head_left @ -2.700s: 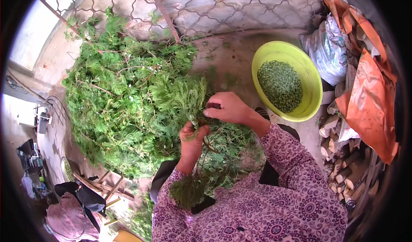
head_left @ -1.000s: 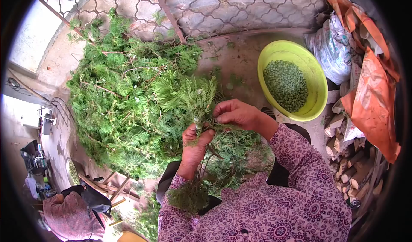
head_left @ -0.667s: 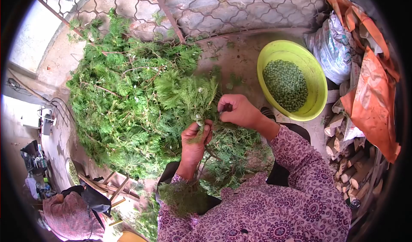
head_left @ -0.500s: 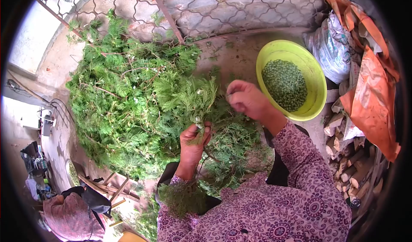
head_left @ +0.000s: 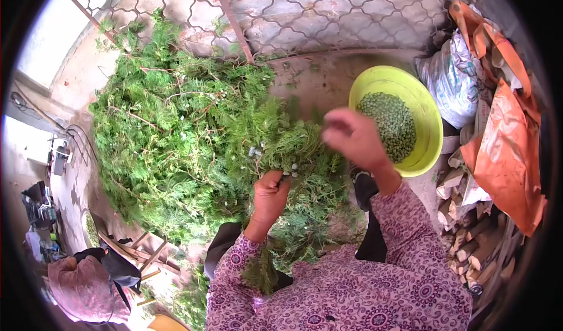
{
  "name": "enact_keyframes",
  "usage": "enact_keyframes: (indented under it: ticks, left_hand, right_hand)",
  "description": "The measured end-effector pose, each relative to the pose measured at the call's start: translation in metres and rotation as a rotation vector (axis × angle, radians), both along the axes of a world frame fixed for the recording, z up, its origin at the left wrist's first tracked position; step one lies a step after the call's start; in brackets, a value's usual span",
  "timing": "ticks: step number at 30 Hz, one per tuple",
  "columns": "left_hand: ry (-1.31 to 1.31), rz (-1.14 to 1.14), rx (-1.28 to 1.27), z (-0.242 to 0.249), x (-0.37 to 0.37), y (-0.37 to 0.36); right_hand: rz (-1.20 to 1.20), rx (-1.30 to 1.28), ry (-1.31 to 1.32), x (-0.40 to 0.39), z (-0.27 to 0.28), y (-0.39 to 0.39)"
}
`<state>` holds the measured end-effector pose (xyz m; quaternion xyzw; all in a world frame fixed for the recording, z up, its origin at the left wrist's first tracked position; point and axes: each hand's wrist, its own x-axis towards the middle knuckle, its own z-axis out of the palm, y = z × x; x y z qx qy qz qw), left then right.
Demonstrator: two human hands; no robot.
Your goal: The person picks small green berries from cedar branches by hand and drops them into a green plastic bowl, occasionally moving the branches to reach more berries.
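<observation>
A leafy green sprig [head_left: 293, 146] with small pale cones is pinched at its stem in my left hand [head_left: 271, 199], low in the middle. My right hand [head_left: 355, 140], smeared by motion, is raised between the sprig and the yellow-green basin [head_left: 431, 137]; its fingers are curled, and what they hold, if anything, cannot be made out. Small round green cones [head_left: 388, 122] lie heaped in the basin. Left of my hands spreads a large pile of cut green branches [head_left: 170, 137].
A wire lattice [head_left: 328, 14] borders the far side. White sacks [head_left: 451, 81], an orange sheet [head_left: 504, 161] and stacked firewood [head_left: 478, 243] stand at the right. Another person [head_left: 88, 284] is at the lower left, near a wooden frame [head_left: 143, 252].
My right hand has moved slightly right and down, nearer the basin. The sprig in my left hand now leans to the right, and the view has shifted a little.
</observation>
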<state>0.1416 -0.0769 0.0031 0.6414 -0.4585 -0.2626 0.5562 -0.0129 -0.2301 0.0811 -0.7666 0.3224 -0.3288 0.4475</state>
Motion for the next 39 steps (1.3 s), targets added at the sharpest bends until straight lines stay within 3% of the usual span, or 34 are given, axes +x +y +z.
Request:
enact_keyframes:
  ticks: [4,10,12,13,15,18,21,23,24,25,26,30,33,36,37,39]
  left_hand:
    - [-0.045,-0.017,0.047,-0.004,-0.002,0.0]
    - [-0.012,-0.012,0.047,-0.007,0.001,-0.002]
    - [0.26,-0.042,0.185,-0.002,0.001,-0.001]
    - [0.26,-0.039,0.18,0.003,0.002,-0.002]
    - [0.78,-0.028,0.164,0.014,0.004,-0.003]
    - [0.886,-0.035,0.16,0.013,0.007,-0.001]
    - [1.0,0.019,0.159,0.008,0.006,0.0]
    - [1.047,0.053,0.159,0.007,0.009,-0.001]
    - [1.013,0.114,0.186,0.009,0.011,-0.003]
    - [0.978,0.176,0.212,0.011,0.013,-0.004]
    - [0.973,0.106,0.178,0.0,0.017,-0.002]
    - [0.928,0.202,0.122,0.008,0.011,-0.004]
    - [0.798,0.176,0.122,-0.002,0.01,-0.003]
    - [0.698,0.172,0.127,-0.007,0.005,-0.005]
    - [0.701,0.147,0.107,-0.006,0.003,-0.005]
    - [0.703,0.123,0.086,-0.008,0.003,-0.005]
  right_hand:
    - [0.329,-0.026,0.045,0.021,-0.013,0.025]
    - [0.397,-0.123,0.209,0.028,-0.026,0.03]
    - [0.407,-0.125,0.211,0.03,-0.028,0.03]
    - [0.402,-0.133,0.233,0.03,-0.027,0.03]
    - [0.399,-0.144,0.258,0.03,-0.027,0.03]
    - [0.36,-0.124,0.184,0.031,-0.027,0.03]
    - [0.379,0.074,0.112,0.033,-0.029,0.033]
    - [0.439,0.477,-0.123,0.032,-0.034,0.032]
    - [0.444,0.477,-0.119,0.031,-0.03,0.029]
    - [0.433,0.672,-0.232,0.029,-0.023,0.025]
    - [0.415,0.867,-0.347,0.027,-0.016,0.022]
    - [0.399,0.941,-0.295,0.025,-0.006,0.021]
    - [0.476,0.851,-0.093,0.031,-0.016,0.03]
    - [0.328,0.31,0.07,0.04,-0.032,0.042]
    - [0.325,0.312,0.07,0.041,-0.034,0.044]
    - [0.226,-0.204,0.266,0.043,-0.04,0.046]
